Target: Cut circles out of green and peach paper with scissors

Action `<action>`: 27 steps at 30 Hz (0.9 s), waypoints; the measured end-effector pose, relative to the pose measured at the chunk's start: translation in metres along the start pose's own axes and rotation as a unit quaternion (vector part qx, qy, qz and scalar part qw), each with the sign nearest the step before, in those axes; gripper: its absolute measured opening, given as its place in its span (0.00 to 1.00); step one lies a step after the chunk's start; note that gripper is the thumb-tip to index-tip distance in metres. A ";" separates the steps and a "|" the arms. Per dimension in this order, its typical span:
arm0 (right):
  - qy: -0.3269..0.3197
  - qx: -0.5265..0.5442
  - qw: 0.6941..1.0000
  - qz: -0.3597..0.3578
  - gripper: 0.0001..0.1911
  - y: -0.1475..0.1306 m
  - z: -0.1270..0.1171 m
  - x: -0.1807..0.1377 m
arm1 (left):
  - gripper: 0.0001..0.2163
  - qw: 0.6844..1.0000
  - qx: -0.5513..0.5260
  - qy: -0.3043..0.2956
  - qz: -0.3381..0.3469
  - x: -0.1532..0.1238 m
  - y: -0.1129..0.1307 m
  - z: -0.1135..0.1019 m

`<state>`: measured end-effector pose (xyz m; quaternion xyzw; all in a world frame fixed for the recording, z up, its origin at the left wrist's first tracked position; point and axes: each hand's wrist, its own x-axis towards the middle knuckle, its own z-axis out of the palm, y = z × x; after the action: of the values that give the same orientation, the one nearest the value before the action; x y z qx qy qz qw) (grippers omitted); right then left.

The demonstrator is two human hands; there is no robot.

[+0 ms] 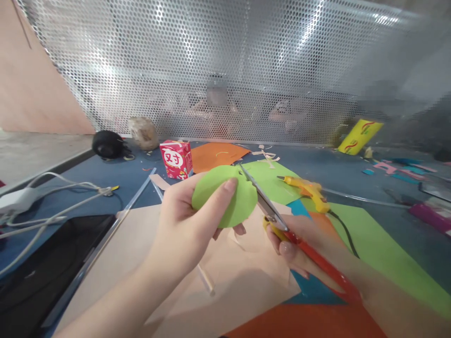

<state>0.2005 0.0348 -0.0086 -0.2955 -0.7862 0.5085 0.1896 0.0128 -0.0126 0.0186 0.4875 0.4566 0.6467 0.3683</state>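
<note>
A round piece of green paper [211, 199] is pinched in my left hand [190, 225], thumb on top and fingers beneath. My right hand [296, 244] grips scissors [317, 263] with red and yellow handles. Their blades reach the paper's upper right edge, where a small notch shows. Below both hands lies a large pale pink sheet [169, 300], with a thin white stick [206, 279] on it. Just beyond the hands are another green sheet [275, 180] and a yellow glue gun [310, 190] with a black cord.
A red printed box [176, 159] stands behind my left hand, near an orange sheet [214, 157]. On the left lie white cables [45, 220] and a black tablet-like slab [52, 263]. Paper scraps [401, 169] and a yellow packet [360, 137] are at right. A perforated metal panel [218, 56] closes the back.
</note>
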 end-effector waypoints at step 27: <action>0.001 0.019 1.000 0.002 0.31 0.010 0.002 -0.001 | 0.09 0.994 0.071 0.025 0.080 -0.006 0.006 0.004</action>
<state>0.2027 0.0354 -0.0181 -0.2935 -0.7756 0.5237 0.1951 0.0176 -0.0189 0.0234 0.5308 0.4705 0.6518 0.2682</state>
